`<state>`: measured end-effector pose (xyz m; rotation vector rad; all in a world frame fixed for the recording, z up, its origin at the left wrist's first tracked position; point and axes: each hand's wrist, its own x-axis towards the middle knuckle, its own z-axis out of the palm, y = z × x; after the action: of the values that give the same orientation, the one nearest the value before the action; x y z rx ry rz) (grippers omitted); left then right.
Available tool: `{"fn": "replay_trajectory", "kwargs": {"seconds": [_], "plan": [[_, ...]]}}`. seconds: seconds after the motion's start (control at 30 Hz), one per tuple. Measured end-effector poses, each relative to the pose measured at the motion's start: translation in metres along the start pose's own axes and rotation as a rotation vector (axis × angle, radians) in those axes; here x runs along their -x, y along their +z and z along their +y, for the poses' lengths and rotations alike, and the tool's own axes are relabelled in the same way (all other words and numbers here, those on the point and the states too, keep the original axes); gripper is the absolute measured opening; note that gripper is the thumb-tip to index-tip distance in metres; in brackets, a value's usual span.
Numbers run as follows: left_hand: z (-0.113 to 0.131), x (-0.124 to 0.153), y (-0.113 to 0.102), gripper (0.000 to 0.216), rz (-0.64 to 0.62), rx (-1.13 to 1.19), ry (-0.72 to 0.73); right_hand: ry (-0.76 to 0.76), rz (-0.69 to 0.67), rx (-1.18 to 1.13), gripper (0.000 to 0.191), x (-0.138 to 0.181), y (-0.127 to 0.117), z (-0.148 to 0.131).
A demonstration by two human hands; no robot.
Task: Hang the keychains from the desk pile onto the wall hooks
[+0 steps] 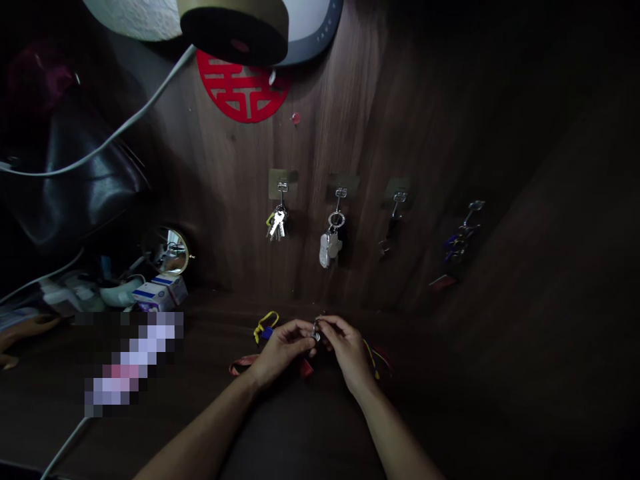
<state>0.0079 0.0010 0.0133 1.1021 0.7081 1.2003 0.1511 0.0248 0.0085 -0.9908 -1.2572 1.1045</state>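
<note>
A person's left hand (284, 350) and right hand (347, 347) meet above a dark table (215, 347), with a small silver metal ring (316, 331) pinched between them. Seen from the head camera, the ring lies directly ahead of the person, at the fingertips of both partly closed hands. Its long axis cannot be made out at this size, and neither hand looks clearly nearer. Left of the ring lie a yellow cord (264, 325) with a blue tag (267, 333) and a red lanyard (243, 365); to its right, thin yellow and red cords (373, 357) trail across the table. Above the ring, a brown wood-grain wall (360, 120) carries a row of metal hooks, one holding silver keys (277, 224), another a silver pouch (330, 248).
</note>
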Motion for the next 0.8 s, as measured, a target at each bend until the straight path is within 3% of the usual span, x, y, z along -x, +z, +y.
{"fn": "replay_trajectory", "kwargs": {"seconds": [0.4,0.6,0.8], "plan": [[-0.002,-0.003,-0.004,0.033,0.052,0.015,0.010,0.084,-0.063,-0.237,0.024,0.001,0.002,-0.001],[-0.005,-0.004,-0.005,0.039,0.046,0.004,-0.014,0.039,-0.095,-0.212,0.020,0.003,0.003,-0.001],[-0.006,-0.005,-0.007,0.042,0.010,-0.175,-0.061,-0.077,0.048,-0.101,0.020,0.001,-0.007,-0.011]]}}
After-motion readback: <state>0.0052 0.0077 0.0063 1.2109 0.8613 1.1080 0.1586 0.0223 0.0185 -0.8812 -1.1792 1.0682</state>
